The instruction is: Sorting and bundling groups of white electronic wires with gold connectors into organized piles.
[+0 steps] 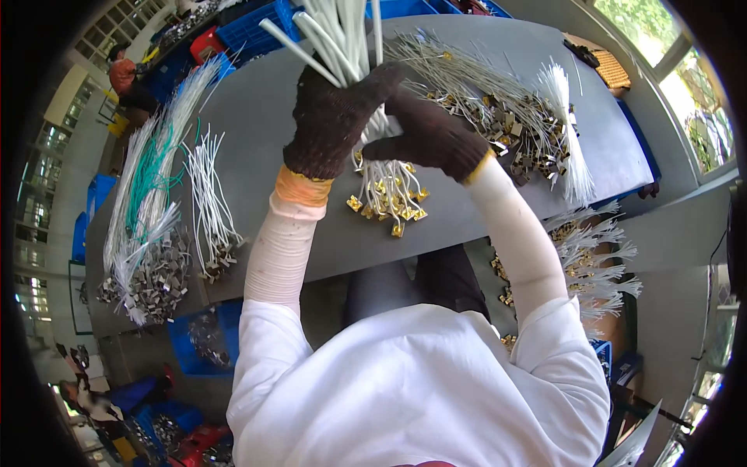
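Observation:
Both hands wear dark knitted gloves and hold one bundle of white wires [342, 35] above the grey table. My left hand [327, 124] is closed around the bundle from the left, its fingers partly hidden behind the wires. My right hand [436, 132] closes on it from the right, thumb below and fingers across the wires. Loose wire ends fan out toward the far side, above the hands. Below them hang brass-coloured metal terminals [393, 204] on the near ends of the wires, close to the table's near edge.
Left on the grey table [268, 156] lie a small group of white wires [206, 187] and a larger white-and-green wire pile [148, 194]. Grey wires with metal ends [506, 117] are heaped at right. More bundles [591, 257] lie beside my right arm. A blue bin [206, 338] stands below left.

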A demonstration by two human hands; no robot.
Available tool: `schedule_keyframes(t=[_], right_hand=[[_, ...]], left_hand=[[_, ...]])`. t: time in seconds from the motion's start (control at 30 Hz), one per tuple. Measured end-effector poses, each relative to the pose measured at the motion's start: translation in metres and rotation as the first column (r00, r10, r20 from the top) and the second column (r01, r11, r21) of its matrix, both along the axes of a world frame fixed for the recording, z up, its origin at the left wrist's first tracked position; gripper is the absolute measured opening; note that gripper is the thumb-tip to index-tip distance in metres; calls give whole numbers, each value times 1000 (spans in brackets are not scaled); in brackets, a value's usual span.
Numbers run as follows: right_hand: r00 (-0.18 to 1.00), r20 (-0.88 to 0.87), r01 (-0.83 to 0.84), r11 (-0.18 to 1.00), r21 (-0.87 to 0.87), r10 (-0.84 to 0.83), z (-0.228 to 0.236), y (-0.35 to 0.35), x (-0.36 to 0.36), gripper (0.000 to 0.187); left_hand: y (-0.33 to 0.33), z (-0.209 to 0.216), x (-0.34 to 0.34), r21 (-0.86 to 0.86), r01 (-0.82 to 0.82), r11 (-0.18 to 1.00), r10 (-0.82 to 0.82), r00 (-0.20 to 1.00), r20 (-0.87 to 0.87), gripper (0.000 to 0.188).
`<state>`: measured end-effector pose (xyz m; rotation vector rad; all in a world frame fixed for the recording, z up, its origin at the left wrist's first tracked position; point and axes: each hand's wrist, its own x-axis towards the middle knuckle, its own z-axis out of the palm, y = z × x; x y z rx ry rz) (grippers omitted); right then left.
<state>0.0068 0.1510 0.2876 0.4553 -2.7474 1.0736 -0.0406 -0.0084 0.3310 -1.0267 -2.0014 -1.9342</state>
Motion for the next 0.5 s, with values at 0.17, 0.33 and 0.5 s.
schedule_keyframes(t=[0.17,0.33,0.5], right_hand=[[931,-254,312,932,184,-261,-139,25,62,48],[909,394,51,974,222,-137,-167,-27,108,55],[906,394,0,928,372,-158,-204,-25,89,65]], left_hand=[[-13,-12,-28,-100,107,989,-114,991,-69,32],[-6,-3,9,-169,110,979,-119,992,-42,31],[-11,-6,1,-50,122,991,-122,992,7,26]])
